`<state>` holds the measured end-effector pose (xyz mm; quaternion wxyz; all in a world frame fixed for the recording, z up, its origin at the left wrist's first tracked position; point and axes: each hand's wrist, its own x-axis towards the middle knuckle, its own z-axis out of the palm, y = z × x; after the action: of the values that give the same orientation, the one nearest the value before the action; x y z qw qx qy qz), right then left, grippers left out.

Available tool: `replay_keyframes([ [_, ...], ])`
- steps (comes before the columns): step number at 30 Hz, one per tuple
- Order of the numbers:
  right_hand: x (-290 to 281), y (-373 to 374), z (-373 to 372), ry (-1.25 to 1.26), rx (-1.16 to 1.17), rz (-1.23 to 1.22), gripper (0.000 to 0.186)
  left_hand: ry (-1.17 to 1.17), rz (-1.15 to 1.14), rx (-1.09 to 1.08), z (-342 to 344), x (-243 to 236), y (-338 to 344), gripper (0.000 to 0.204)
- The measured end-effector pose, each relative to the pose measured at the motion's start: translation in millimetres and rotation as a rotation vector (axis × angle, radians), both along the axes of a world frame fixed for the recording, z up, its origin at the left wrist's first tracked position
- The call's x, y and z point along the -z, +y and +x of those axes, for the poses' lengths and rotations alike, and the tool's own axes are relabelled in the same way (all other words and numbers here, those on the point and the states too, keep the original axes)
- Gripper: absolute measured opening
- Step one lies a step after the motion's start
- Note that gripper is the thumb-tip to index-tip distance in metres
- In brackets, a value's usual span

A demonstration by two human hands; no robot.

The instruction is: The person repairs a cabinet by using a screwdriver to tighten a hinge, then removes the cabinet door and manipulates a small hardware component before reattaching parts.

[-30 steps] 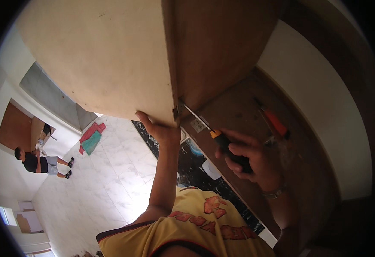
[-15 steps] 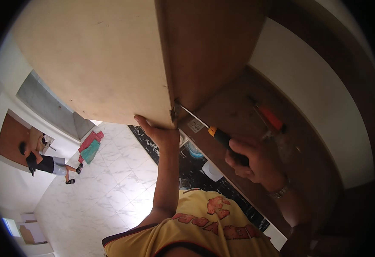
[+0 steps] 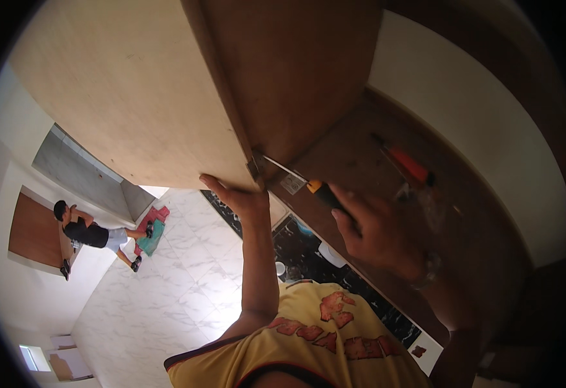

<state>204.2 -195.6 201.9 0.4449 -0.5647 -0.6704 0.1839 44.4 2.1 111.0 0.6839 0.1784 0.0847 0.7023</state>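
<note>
Left hand point(image 3: 241, 197) raised, palm pressed flat against the lower edge of a pale wooden door panel point(image 3: 128, 97); fingers spread along the edge, grip released, nothing clasped. The forearm runs straight up from the yellow shirt point(image 3: 309, 349) at the bottom of the view.

Right hand point(image 3: 377, 233) clenched around the dark handle of a screwdriver point(image 3: 309, 184). The handle shows a yellow-orange collar just ahead of the fingers. The metal shaft slants up and left, and its tip meets a small metal hinge point(image 3: 255, 165) at the corner where the pale panel joins the darker brown cabinet side point(image 3: 296, 71). Whether the tip sits in a screw head is too small to tell. A wristwatch point(image 3: 428, 268) sits on the right wrist.

A small pale sticker point(image 3: 293, 183) is stuck on the brown board just beside the shaft.

On the brown shelf point(image 3: 490, 233) to the right, well apart from the hands, lies a second screwdriver with a red handle point(image 3: 407, 163). Close by it lies something clear and crinkled, a plastic bag perhaps; cannot tell.

Below: white marble-patterned floor point(image 3: 167, 304). Far left, another person point(image 3: 89, 233) in a dark top bends low near a brown door. A red and green cloth point(image 3: 152, 229) lies on the floor just beside that person.
</note>
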Motion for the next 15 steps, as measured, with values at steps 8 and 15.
replay_keyframes([
  [8, -30, -13, 6, 0.923, 0.022, -0.598, 0.037, -0.030, -0.043, -0.041, -1, -1, -2, 0.077],
  [15, -18, 7, -1, -0.311, 0.065, 0.363, 0.031, -0.091, -0.086, 0.072, -1, 41, 21, 0.080],
])
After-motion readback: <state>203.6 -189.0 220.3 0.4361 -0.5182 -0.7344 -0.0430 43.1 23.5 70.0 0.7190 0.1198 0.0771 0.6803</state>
